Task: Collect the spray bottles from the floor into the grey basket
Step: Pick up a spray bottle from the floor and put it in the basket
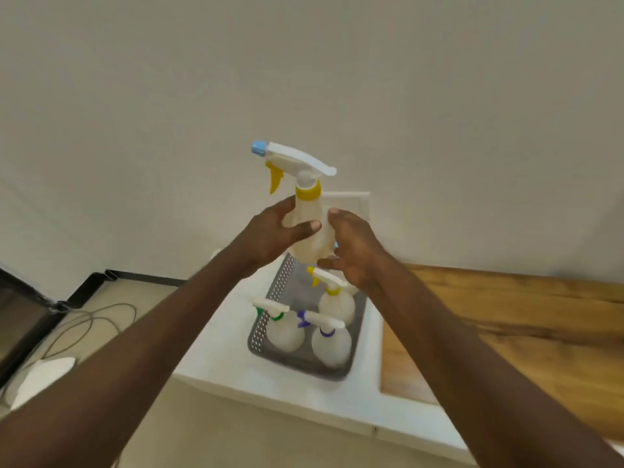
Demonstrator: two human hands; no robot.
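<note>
The translucent white plastic spray bottle with a yellow collar, yellow trigger and pale blue nozzle tip (305,211) is held upright in the air, above the far end of the grey perforated plastic basket (270,319). Both hands are clamped on its body: the left hand (270,236) wraps the left side with the thumb laid across the front, and the right hand (354,251) cups the right side and lower edge. A two-handed hold on the body, not the sprayer head, appears meant to keep the bottle vertical for a straight descent. The basket stands on a white flat-topped low unit (219,352) and holds three bottles of the same kind, all upright: one with a yellow collar (336,300) at the far right, one with a green collar (285,327) at the near left, one with a purple collar (329,341) at the near right. They are packed side by side, which leaves the far-left corner as the evident open slot, directly below the held bottle. Judged stage: placement of a fourth bottle, not yet released. Risk noted: the descending base could strike the yellow-collared bottle's sprayer head just beside it. A wooden surface (506,319) lies to the right; grey cables (94,319) trail on the floor at left. No further bottles are visible on the floor in this view.
</note>
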